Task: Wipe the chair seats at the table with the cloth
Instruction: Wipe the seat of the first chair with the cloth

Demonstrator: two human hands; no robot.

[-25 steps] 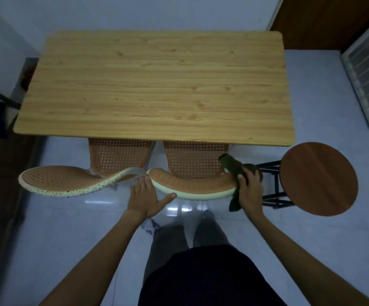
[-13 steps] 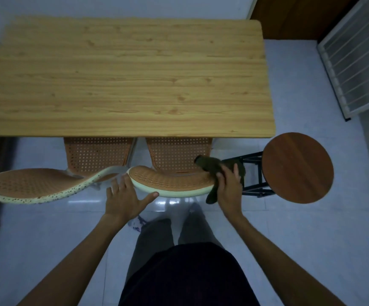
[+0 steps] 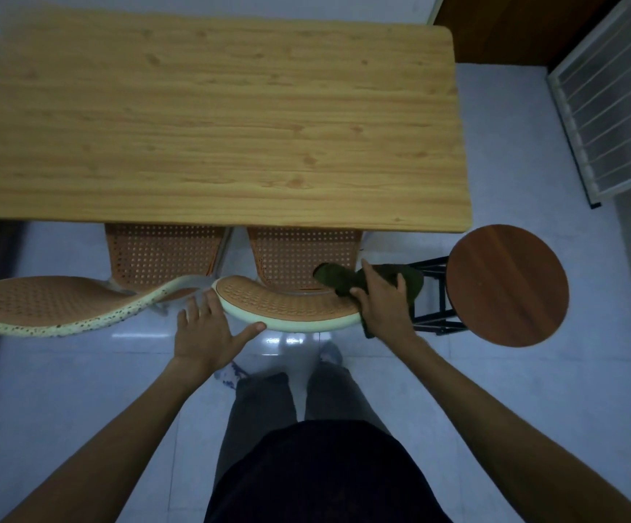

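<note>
1. Cloth [image 3: 359,281], dark green, lay bunched on the right end of the near chair's backrest [image 3: 287,307], clenched in the right hand [image 3: 383,303].
2. Left hand [image 3: 208,330] rested open, fingers spread, on that backrest's left end, gripping nothing.
3. Wiping looked barely begun: both perforated seats [image 3: 163,251] sat tucked under the table [image 3: 208,122], apparently untouched, as did the round stool [image 3: 508,285].
4. Its long axis ran left to right, the free end pointing left toward the seat.
</note>
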